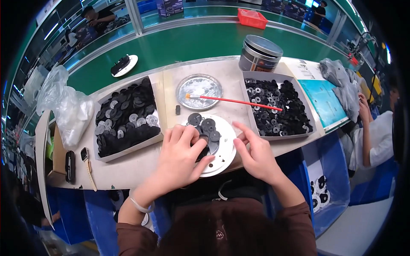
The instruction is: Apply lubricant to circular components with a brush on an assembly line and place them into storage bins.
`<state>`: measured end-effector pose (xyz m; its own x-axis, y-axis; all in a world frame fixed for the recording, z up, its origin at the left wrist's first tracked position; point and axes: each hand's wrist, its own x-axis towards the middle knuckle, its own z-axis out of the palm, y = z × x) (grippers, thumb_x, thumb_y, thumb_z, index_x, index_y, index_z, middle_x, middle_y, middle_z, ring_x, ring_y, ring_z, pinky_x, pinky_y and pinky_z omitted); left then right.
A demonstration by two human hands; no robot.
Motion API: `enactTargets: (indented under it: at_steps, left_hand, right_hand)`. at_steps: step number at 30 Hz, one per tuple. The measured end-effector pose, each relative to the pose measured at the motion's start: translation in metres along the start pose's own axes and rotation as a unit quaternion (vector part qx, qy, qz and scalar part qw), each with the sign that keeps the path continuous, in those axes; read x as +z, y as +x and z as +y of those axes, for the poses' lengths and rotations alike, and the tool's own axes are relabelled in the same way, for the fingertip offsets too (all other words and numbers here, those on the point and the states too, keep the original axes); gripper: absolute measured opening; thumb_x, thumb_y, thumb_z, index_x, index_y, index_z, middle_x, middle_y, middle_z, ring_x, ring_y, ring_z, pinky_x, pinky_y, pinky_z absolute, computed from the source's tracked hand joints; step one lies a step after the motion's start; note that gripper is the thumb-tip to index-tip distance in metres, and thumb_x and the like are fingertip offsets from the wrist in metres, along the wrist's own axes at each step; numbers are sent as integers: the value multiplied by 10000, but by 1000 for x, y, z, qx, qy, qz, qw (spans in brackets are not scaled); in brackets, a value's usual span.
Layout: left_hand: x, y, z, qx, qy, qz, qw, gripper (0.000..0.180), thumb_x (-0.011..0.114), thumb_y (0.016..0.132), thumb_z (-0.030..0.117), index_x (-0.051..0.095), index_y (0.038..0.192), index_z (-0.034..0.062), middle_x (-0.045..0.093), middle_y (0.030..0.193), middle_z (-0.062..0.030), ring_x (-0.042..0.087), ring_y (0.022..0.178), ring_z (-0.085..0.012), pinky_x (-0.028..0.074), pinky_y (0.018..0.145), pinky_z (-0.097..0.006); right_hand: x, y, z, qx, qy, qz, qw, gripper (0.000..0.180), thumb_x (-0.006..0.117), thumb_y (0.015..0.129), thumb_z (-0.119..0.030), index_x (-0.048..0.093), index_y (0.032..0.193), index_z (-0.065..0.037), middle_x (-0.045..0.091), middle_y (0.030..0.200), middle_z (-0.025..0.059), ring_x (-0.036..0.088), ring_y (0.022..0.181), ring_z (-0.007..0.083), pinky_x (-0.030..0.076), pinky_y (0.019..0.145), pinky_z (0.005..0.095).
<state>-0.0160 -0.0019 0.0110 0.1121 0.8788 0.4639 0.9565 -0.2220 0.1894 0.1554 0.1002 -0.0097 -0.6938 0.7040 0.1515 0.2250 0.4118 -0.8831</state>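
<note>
A round white plate point(225, 152) lies at the bench's near edge with several black round discs point(207, 124) on it. My left hand point(181, 155) lies over the plate's left side, fingers curled onto a black disc there. My right hand point(256, 154) rests on the plate's right rim, fingers apart, holding nothing that I can see. Left of the plate a grey tray point(128, 147) is full of black and silver discs. Right of it a second grey tray point(247, 91) holds smaller black washers.
A red-handled brush point(232, 101) lies from a shallow metal lid point(199, 88) across to the right tray. A grey tin point(259, 53) stands behind. A watch point(87, 166) and plastic bags point(68, 109) are at the left. A green conveyor point(183, 42) runs behind; another person point(376, 132) sits right.
</note>
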Motion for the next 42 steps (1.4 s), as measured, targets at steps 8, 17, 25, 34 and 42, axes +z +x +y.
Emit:
enactTargets:
  at_steps: [8,17,25,34,42]
  left_hand:
    - [27,-1,2,16,-30,50,998,257,687,672,253,559,725,37,443,772,-75,413,779,-241,336,683,-349]
    - [21,1,7,-44,-108,5,993,247,666,678,239,556,704,20,463,766,-81,433,773,-248,337,701,-358]
    - [32,-2,8,-41,-40,27,998,298,715,645,241,542,736,16,454,758,-83,425,752,-257,356,654,-345]
    - [21,-2,1,3,-43,8,999,478,651,682,220,537,1127,88,501,1192,-10,413,822,-211,350,739,-293]
    - [27,-8,1,6,-30,44,999,448,647,668,219,568,1080,64,551,1142,-2,431,759,-194,356,685,-284]
  right_hand:
    - [6,23,17,-173,-205,79,960,250,516,805,-92,584,1040,-39,599,739,167,586,624,278,453,566,299]
    - [-6,31,10,-125,-220,-5,967,181,547,784,-136,627,921,-48,551,559,150,574,512,270,448,482,317]
    - [-23,39,9,-182,-244,64,950,191,563,761,-73,628,939,-51,598,687,116,563,531,217,456,519,297]
    - [-94,60,25,-179,-416,93,887,296,650,703,-91,568,982,-36,602,789,93,565,761,256,466,671,333]
    - [-103,64,2,-24,-191,11,981,161,600,744,-29,539,893,-19,533,642,11,511,603,57,407,552,187]
